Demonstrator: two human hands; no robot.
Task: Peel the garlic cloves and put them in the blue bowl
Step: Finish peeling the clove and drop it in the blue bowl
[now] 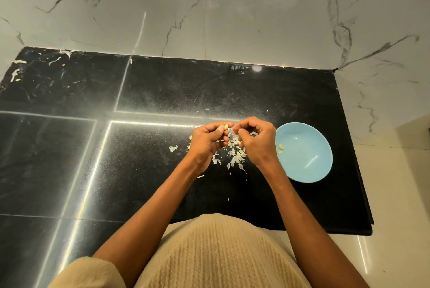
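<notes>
Above the black polished stone worktop [162, 92], the left hand [207, 141] is pinching a small pale garlic clove [225, 127]; the right hand [254, 141] is pinching its papery skin, left of the round light-blue bowl [309, 166] holding peeled cloves [280, 147].

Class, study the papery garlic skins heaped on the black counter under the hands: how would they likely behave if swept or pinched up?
The garlic skins look thin and curled, so probably floppy and very light. They lie scattered in small flakes across the black counter, so a push would likely spread them rather than move them together.
</notes>
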